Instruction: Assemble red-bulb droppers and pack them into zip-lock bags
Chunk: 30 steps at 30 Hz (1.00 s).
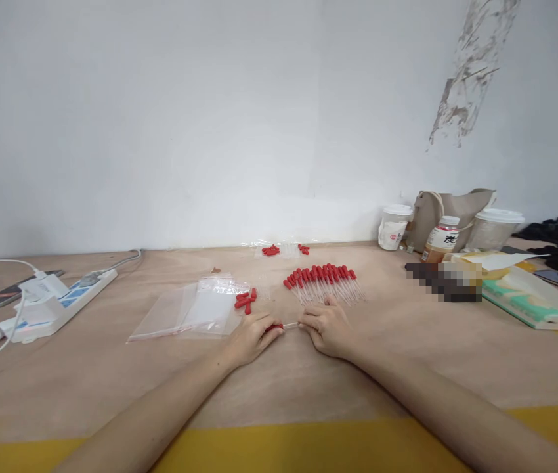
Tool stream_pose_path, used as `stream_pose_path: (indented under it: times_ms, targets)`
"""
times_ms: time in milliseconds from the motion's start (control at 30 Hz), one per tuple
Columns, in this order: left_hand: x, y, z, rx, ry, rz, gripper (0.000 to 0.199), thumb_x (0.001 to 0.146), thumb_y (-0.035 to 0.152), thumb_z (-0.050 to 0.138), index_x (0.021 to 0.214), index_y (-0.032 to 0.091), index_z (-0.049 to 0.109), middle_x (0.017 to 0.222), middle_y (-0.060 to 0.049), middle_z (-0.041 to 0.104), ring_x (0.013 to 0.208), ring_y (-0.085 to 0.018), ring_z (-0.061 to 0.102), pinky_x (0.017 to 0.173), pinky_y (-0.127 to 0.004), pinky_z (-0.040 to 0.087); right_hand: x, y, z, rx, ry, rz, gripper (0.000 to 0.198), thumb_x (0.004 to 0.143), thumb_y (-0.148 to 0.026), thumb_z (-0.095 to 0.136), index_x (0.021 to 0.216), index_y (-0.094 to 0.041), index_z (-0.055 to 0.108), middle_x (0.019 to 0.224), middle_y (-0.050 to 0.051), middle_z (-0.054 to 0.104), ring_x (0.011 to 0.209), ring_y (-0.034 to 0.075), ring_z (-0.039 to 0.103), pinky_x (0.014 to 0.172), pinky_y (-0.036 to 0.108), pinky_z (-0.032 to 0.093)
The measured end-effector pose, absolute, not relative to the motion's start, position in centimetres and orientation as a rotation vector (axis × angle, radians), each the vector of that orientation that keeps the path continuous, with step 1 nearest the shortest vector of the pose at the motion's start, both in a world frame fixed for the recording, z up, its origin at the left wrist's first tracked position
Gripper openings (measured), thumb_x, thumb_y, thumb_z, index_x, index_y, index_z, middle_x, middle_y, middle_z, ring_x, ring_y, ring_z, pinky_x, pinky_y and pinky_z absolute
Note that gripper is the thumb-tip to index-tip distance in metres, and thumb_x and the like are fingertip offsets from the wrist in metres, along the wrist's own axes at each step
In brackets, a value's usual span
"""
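Note:
Between my hands lies a dropper, its thin clear tube (291, 324) running sideways above the table. My left hand (254, 336) is closed on the red rubber bulb (275, 326) at its left end. My right hand (328, 327) pinches the tube's other end. Just beyond my right hand, a row of droppers with red bulbs (321, 274) lies with the tubes pointing toward me. Several loose red bulbs (243, 302) rest beyond my left hand, with some loose clear tubes (262, 287) beside them.
Clear plastic bags (161, 318) lie at left, near a white power strip (69, 302) with cables. More red bulbs (271, 250) sit by the wall. At right stand a lidded cup (395, 228), a bottle (441, 240), a bag (463, 203) and a tissue pack (530, 302).

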State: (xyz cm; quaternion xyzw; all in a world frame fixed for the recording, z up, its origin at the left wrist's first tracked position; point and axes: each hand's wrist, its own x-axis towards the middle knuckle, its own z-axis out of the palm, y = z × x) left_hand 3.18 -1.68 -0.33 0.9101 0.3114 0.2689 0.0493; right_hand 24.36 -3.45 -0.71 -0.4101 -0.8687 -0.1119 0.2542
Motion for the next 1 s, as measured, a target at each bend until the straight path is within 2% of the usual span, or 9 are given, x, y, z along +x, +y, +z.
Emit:
stream_pose_path:
  times_ms: [267, 700, 867, 1000]
  targets:
    - [3.1, -1.6, -0.4, 2.776, 0.93, 0.82, 0.019, 0.086, 0.028, 0.042, 0.084, 0.018, 0.058, 0.072, -0.001, 0.059, 0.067, -0.013, 0.054, 0.063, -0.023, 0.039, 23.8, -3.4, -0.8, -1.191, -2.329, -0.145, 0.024, 0.084, -0.024, 0.042, 0.066, -0.02, 0.058, 0.069, -0.003, 0.061, 0.06, 0.009, 0.046, 0.069, 0.03, 0.021]
    - [3.2, -1.5, -0.2, 2.795, 0.913, 0.786, 0.016, 0.085, 0.027, 0.043, 0.084, 0.018, 0.056, 0.074, -0.002, 0.059, 0.068, -0.014, 0.054, 0.06, -0.023, 0.039, 22.9, -3.5, -1.0, -1.235, -2.29, -0.033, 0.026, 0.084, -0.025, 0.042, 0.064, -0.02, 0.059, 0.066, -0.002, 0.062, 0.059, 0.01, 0.047, 0.069, 0.03, 0.023]
    - [2.9, -0.6, 0.2, 2.889, 0.908, 0.864, 0.017, 0.085, 0.028, 0.044, 0.083, 0.018, 0.057, 0.08, -0.003, 0.061, 0.076, -0.016, 0.053, 0.071, -0.028, 0.039, 22.8, -3.9, 0.4, -1.194, -2.349, -0.195, 0.025, 0.085, -0.027, 0.04, 0.076, -0.021, 0.063, 0.073, 0.002, 0.062, 0.073, 0.014, 0.049, 0.07, 0.032, 0.024]
    - [2.2, -0.2, 0.7, 2.957, 0.98, 0.915, 0.017, 0.083, 0.033, 0.049, 0.089, 0.02, 0.058, 0.086, -0.003, 0.062, 0.085, -0.019, 0.053, 0.081, -0.033, 0.036, 23.2, -4.2, 1.0, -1.193, -2.364, -0.294, 0.023, 0.082, -0.025, 0.043, 0.075, -0.021, 0.064, 0.075, 0.004, 0.061, 0.078, 0.016, 0.05, 0.072, 0.032, 0.025]
